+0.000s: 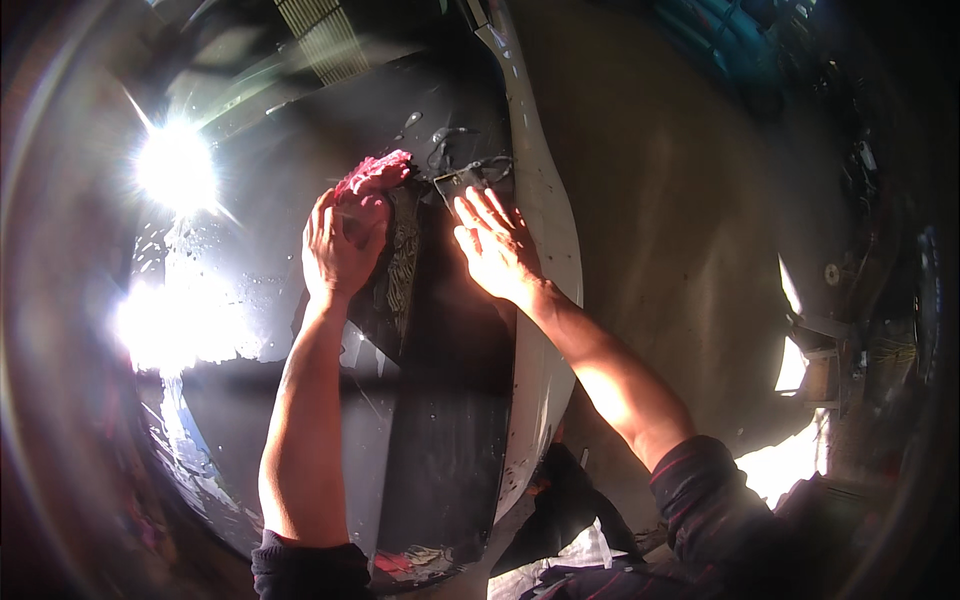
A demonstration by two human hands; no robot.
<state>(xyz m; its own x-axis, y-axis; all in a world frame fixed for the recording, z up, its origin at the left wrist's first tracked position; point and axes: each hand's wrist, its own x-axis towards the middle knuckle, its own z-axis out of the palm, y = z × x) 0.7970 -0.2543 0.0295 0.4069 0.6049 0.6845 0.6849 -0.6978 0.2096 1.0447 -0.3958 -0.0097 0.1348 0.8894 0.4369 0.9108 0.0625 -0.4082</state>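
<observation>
A wet, glossy dark panel (450, 400), which looks like a car's body, lies under both hands. My left hand (340, 245) is closed round a crumpled pink cloth (376, 172), which bulges out past the fingers onto the wet surface. To its right, my right hand (492, 240) lies with its fingers stretched out flat. Under and just beyond those fingertips shows a small dark flat piece with a thin pale edge (452, 182); its kind is unclear. Water drops and streaks surround both hands.
Along the panel's right side runs a curved white edge (545, 210) dotted with dark specks. Brown floor (660, 200) stretches beyond it. Strong sun glare (178, 168) washes out the panel's left part. Red and pale scraps (410, 562) show near the lower edge.
</observation>
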